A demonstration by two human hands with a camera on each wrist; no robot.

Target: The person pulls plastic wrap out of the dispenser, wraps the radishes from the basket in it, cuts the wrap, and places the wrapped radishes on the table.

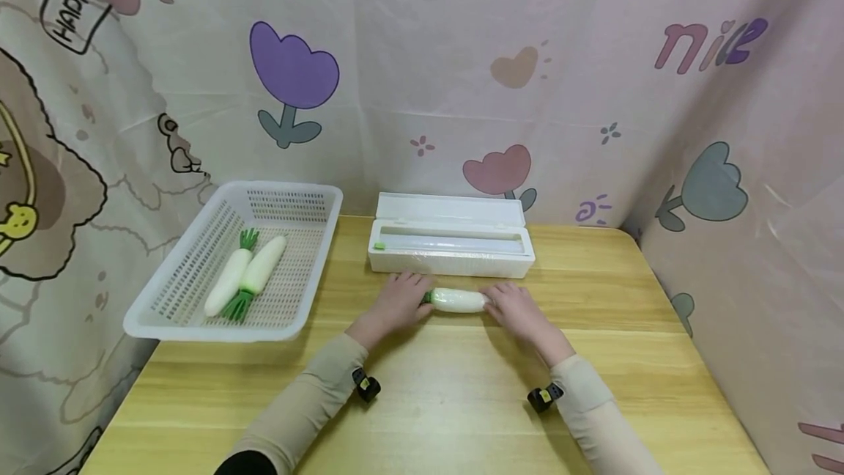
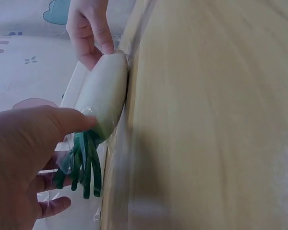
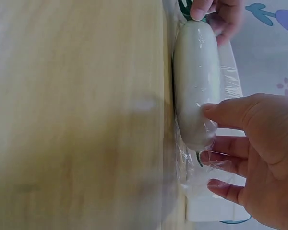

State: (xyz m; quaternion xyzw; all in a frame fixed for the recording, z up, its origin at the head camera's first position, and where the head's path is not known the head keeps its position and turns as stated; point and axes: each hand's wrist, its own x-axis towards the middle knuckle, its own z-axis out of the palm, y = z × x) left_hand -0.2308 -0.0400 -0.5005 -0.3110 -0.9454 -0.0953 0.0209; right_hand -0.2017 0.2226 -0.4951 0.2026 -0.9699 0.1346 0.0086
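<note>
A white radish [image 1: 458,300] with green leaf stubs lies crosswise on the table, wrapped in clear plastic film [image 3: 185,175]. My left hand [image 1: 400,299] is at its leafy end; in the left wrist view the thumb lies where the green stubs [image 2: 89,163] meet the white body, fingers behind them. At the tapered end, my right hand [image 1: 516,306] has its thumb on the radish [image 3: 197,81] and its fingers at the loose film past the tip. Between them the two hands hold the radish by its ends. Just behind stands an open white cling film box [image 1: 451,264].
A white perforated basket [image 1: 319,270] on the left holds two more white radishes [image 1: 264,264] with green tops. The box's lid [image 1: 448,207] is tipped back, with a roll of film [image 1: 455,242] inside. A patterned curtain [image 1: 409,57] hangs behind the wooden table [image 1: 422,416].
</note>
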